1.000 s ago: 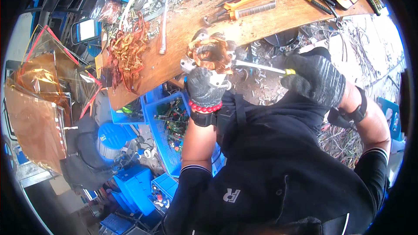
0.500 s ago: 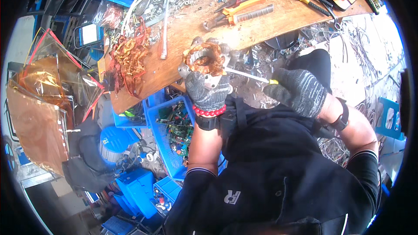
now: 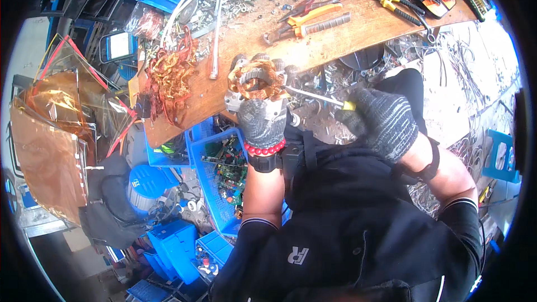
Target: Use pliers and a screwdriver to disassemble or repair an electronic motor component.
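My left hand (image 3: 262, 123), in a grey knit glove, is closed around a motor stator (image 3: 275, 83) with copper windings and a pale metal housing. The stator is held over the table's near edge, its round bore facing up. In my gloved right hand (image 3: 386, 120) is a screwdriver (image 3: 319, 97) with a yellow handle and a long steel shaft. Its shaft points left, and the tip meets the right side of the copper windings. Whether the tip is under a winding I cannot tell.
On the wooden table (image 3: 246, 33) lie orange-handled pliers (image 3: 316, 14), yellow-black pliers (image 3: 391, 4), a metal rod (image 3: 217, 28), scattered screws and a heap of copper wire scrap (image 3: 170, 75). A blue crate (image 3: 210, 182) of circuit boards stands below. Loose wires litter the floor at right.
The stator and my left hand have shifted slightly left and down. My right hand has moved a little left with the screwdriver, whose tip stays at the windings.
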`<action>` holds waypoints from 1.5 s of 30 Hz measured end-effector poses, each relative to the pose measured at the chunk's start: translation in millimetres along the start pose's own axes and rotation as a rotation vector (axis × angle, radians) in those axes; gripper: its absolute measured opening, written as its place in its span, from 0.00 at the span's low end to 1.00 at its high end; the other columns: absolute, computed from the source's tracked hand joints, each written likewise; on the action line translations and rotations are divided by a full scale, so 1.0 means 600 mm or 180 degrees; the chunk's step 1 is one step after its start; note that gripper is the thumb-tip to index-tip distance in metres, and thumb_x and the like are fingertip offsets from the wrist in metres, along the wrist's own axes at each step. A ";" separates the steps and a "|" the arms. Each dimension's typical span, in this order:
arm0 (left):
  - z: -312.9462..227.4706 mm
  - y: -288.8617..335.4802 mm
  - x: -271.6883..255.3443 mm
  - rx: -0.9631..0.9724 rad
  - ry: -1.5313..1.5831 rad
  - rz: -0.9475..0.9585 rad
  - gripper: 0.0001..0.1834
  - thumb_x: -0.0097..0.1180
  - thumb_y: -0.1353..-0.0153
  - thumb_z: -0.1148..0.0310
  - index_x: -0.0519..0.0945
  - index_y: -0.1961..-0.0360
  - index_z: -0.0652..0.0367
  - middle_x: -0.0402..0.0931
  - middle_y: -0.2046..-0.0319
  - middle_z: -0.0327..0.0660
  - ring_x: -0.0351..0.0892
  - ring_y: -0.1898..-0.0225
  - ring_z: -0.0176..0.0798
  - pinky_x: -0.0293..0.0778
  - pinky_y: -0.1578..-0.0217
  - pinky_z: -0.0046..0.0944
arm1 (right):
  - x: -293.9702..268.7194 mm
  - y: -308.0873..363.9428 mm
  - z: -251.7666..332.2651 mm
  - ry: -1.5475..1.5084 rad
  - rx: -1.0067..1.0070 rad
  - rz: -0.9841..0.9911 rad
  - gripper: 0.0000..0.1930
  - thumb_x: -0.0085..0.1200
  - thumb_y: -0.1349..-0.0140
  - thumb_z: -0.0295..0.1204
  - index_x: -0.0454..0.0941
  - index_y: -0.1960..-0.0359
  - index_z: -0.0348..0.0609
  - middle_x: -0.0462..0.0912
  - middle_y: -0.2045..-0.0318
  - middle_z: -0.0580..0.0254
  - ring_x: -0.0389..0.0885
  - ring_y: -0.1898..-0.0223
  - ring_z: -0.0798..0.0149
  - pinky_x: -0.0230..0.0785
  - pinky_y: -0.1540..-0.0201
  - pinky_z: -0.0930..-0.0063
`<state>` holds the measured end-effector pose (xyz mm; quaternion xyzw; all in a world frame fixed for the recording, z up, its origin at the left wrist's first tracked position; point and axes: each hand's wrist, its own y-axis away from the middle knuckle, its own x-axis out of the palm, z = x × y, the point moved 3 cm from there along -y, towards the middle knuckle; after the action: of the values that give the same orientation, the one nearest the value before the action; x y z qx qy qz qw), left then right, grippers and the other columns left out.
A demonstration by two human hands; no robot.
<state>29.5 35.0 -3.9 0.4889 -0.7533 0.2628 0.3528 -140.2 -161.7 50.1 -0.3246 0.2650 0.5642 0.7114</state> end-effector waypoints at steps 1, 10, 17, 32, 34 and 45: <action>-0.002 -0.001 0.009 -0.0056 0.0338 0.0289 0.48 0.75 0.44 0.59 0.66 0.24 0.53 0.74 0.33 0.52 0.76 0.34 0.60 0.68 0.30 0.73 | 0.006 -0.003 0.004 -0.0217 0.0036 -0.0008 0.16 0.64 0.32 0.43 0.83 0.57 0.42 0.84 0.71 0.44 0.86 0.66 0.40 0.77 0.65 0.49; 0.001 0.010 0.031 0.0281 -0.0158 0.0263 0.43 0.73 0.40 0.58 0.68 0.26 0.52 0.76 0.35 0.51 0.77 0.36 0.60 0.68 0.31 0.73 | -0.003 -0.025 0.019 0.0356 -0.0238 -0.0303 0.17 0.65 0.33 0.44 0.85 0.53 0.45 0.85 0.73 0.46 0.86 0.69 0.39 0.77 0.68 0.48; 0.036 0.018 0.072 -0.0430 0.1269 0.0164 0.35 0.60 0.33 0.42 0.75 0.33 0.52 0.76 0.37 0.51 0.76 0.37 0.60 0.71 0.35 0.71 | 0.057 -0.030 0.009 -0.2366 0.0257 0.0201 0.10 0.58 0.24 0.35 0.84 0.55 0.41 0.85 0.74 0.64 0.83 0.76 0.58 0.75 0.71 0.61; 0.074 0.030 0.045 -0.0590 0.1142 0.0002 0.37 0.65 0.33 0.45 0.74 0.33 0.61 0.77 0.37 0.53 0.77 0.37 0.57 0.73 0.32 0.64 | -0.004 -0.086 -0.087 -0.3445 0.0275 -0.0996 0.13 0.57 0.22 0.39 0.81 0.57 0.41 0.80 0.74 0.68 0.78 0.72 0.71 0.70 0.68 0.74; 0.071 0.031 0.038 -0.0555 0.1544 0.0184 0.37 0.65 0.33 0.44 0.75 0.33 0.60 0.77 0.37 0.52 0.77 0.37 0.57 0.71 0.31 0.66 | -0.011 -0.074 -0.072 -0.2178 0.0065 -0.0792 0.12 0.60 0.24 0.36 0.81 0.54 0.38 0.82 0.71 0.66 0.80 0.69 0.70 0.73 0.64 0.72; 0.001 0.009 0.023 -0.0070 0.1199 0.0319 0.37 0.69 0.34 0.47 0.76 0.34 0.62 0.77 0.38 0.58 0.77 0.36 0.59 0.70 0.30 0.66 | -0.078 -0.147 -0.137 0.0916 0.0238 -0.0860 0.23 0.65 0.34 0.35 0.76 0.37 0.51 0.85 0.56 0.45 0.86 0.54 0.39 0.79 0.52 0.48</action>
<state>20.7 28.9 6.0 0.3890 -0.7002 0.3587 0.4793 -65.6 -267.1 46.1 -0.4079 0.3386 0.4012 0.7470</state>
